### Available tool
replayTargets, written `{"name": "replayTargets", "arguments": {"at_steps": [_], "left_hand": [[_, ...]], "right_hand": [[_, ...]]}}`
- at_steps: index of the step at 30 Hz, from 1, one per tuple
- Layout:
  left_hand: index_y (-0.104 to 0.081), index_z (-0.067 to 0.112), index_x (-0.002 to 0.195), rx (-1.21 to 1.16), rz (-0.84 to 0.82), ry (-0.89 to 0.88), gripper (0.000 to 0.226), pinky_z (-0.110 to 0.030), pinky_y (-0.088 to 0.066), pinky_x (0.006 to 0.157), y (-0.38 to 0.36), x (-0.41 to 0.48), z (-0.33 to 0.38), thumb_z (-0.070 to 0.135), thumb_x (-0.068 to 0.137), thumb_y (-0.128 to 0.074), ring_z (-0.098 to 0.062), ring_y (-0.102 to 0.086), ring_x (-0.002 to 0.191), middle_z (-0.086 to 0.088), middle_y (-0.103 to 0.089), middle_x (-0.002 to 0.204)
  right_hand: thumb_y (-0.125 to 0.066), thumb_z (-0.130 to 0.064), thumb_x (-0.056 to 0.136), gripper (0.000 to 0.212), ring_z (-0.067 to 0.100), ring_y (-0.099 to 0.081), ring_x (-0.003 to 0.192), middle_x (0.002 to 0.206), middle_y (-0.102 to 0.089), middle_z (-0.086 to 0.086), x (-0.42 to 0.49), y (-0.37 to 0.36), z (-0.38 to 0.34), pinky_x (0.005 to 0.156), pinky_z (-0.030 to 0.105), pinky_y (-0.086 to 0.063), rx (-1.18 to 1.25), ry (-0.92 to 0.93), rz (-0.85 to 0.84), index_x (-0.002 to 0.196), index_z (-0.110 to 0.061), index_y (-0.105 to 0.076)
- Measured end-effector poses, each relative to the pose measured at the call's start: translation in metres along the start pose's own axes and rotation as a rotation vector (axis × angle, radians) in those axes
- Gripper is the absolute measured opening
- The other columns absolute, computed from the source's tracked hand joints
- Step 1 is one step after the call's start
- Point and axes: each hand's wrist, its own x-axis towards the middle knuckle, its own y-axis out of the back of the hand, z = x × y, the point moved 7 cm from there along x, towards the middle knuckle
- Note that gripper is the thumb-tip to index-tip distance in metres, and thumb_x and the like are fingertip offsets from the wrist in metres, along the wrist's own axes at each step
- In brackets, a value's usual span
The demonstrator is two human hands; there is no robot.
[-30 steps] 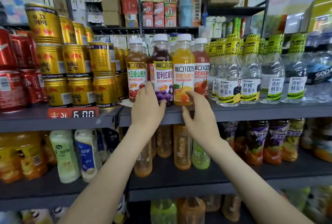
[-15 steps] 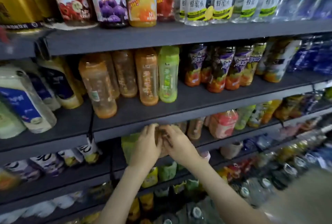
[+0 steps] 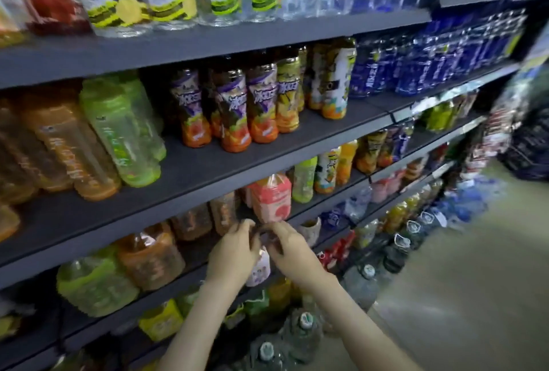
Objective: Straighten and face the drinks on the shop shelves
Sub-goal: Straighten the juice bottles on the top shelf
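Both my hands meet at the front of a low dark shelf (image 3: 166, 287). My left hand (image 3: 231, 251) and my right hand (image 3: 289, 248) grip a small bottle (image 3: 260, 266) with a dark top and a pale purple label from either side. My fingers hide much of the bottle, and the picture is blurred. Just behind it stands a pink bottle (image 3: 271, 198), with brownish bottles (image 3: 193, 222) to its left. An orange bottle (image 3: 148, 254) and a green bottle (image 3: 92, 287) stand further left on the same shelf.
The shelf above (image 3: 208, 168) carries green and orange bottles (image 3: 118, 133), purple-labelled juice bottles (image 3: 234, 109) and blue bottles (image 3: 416, 67). Large water jugs (image 3: 300, 329) stand on the floor below. The aisle floor (image 3: 475, 281) lies to the right.
My hands left the juice bottles on the upper shelf and dropped two shelves lower, where they took hold of a small bottle. My view has swung down and to the right.
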Motion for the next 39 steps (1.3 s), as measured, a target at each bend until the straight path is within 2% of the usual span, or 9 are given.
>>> {"name": "replayTargets", "arguments": {"at_steps": [5,9,12,19,24,28,30,37,39], "left_hand": [[-0.049,0.023,0.122,0.037,-0.035,0.011,0.028,-0.033,-0.042,0.068,-0.076,0.028,0.088,0.033,0.096,-0.045,-0.024,-0.058,0.101,0.0,-0.057,0.118],[-0.05,0.02,0.123,0.031,-0.055,0.056,0.03,-0.032,-0.043,0.079,-0.137,0.051,0.165,0.03,0.096,-0.046,-0.023,-0.056,0.11,-0.001,-0.056,0.122],[-0.05,0.023,0.119,0.024,-0.095,0.045,0.028,-0.036,-0.048,0.083,-0.179,0.072,0.219,0.034,0.094,-0.047,-0.024,-0.057,0.106,0.0,-0.058,0.119],[-0.049,0.017,0.121,0.06,-0.191,-0.009,0.029,-0.034,-0.044,0.083,-0.248,0.125,0.308,0.031,0.096,-0.045,-0.025,-0.054,0.113,-0.004,-0.056,0.123],[-0.05,0.019,0.121,0.029,-0.235,-0.04,0.028,-0.034,-0.045,0.081,-0.296,0.178,0.368,0.03,0.096,-0.044,-0.026,-0.056,0.11,-0.004,-0.059,0.12],[-0.05,0.017,0.122,-0.034,-0.26,-0.072,0.029,-0.036,-0.045,0.087,-0.337,0.234,0.423,0.028,0.096,-0.045,-0.026,-0.054,0.113,-0.005,-0.056,0.124],[-0.05,0.017,0.124,-0.047,-0.263,-0.099,0.032,-0.038,-0.046,0.09,-0.356,0.264,0.454,0.029,0.095,-0.046,-0.027,-0.053,0.115,-0.006,-0.055,0.126],[-0.047,0.014,0.127,-0.07,-0.313,-0.23,0.033,-0.034,-0.044,0.085,-0.424,0.352,0.574,0.028,0.097,-0.043,-0.026,-0.054,0.113,-0.007,-0.054,0.127],[-0.049,0.013,0.12,-0.06,-0.329,-0.248,0.029,-0.034,-0.044,0.084,-0.45,0.372,0.602,0.028,0.097,-0.044,-0.027,-0.054,0.113,-0.007,-0.055,0.124]], "right_hand": [[-0.051,-0.005,0.09,0.033,0.022,-0.055,0.109,0.114,-0.056,0.006,-0.015,0.086,0.094,0.093,0.03,-0.043,0.023,-0.062,0.059,0.122,-0.01,-0.054],[-0.053,-0.003,0.088,0.034,0.023,-0.055,0.109,0.114,-0.057,0.008,-0.022,0.15,0.168,0.09,0.021,-0.039,0.025,-0.112,0.048,0.122,-0.008,-0.055],[-0.052,-0.003,0.089,0.035,0.023,-0.053,0.112,0.12,-0.057,0.01,-0.025,0.194,0.214,0.091,0.019,-0.036,0.006,-0.159,0.044,0.124,-0.007,-0.054],[-0.05,-0.004,0.088,0.037,0.022,-0.054,0.11,0.118,-0.056,0.007,-0.024,0.268,0.313,0.091,0.032,-0.045,0.016,-0.282,0.053,0.124,-0.01,-0.052],[-0.051,-0.003,0.087,0.034,0.024,-0.056,0.104,0.113,-0.057,0.009,-0.01,0.322,0.386,0.087,0.03,-0.044,-0.035,-0.357,0.089,0.121,-0.008,-0.054],[-0.05,-0.002,0.087,0.035,0.02,-0.054,0.102,0.111,-0.056,0.005,0.016,0.374,0.444,0.077,0.015,-0.033,-0.096,-0.407,0.102,0.12,-0.009,-0.053],[-0.049,-0.001,0.084,0.036,0.02,-0.054,0.101,0.108,-0.055,0.003,0.028,0.402,0.477,0.074,0.014,-0.031,-0.101,-0.46,0.115,0.118,-0.01,-0.054],[-0.054,-0.002,0.085,0.033,0.014,-0.056,0.099,0.105,-0.058,-0.001,0.046,0.518,0.587,0.076,0.014,-0.037,-0.023,-0.64,0.28,0.116,-0.012,-0.057],[-0.055,-0.001,0.083,0.032,0.017,-0.059,0.096,0.102,-0.061,0.001,0.041,0.551,0.622,0.078,0.02,-0.043,0.016,-0.693,0.341,0.113,-0.013,-0.059]]}}
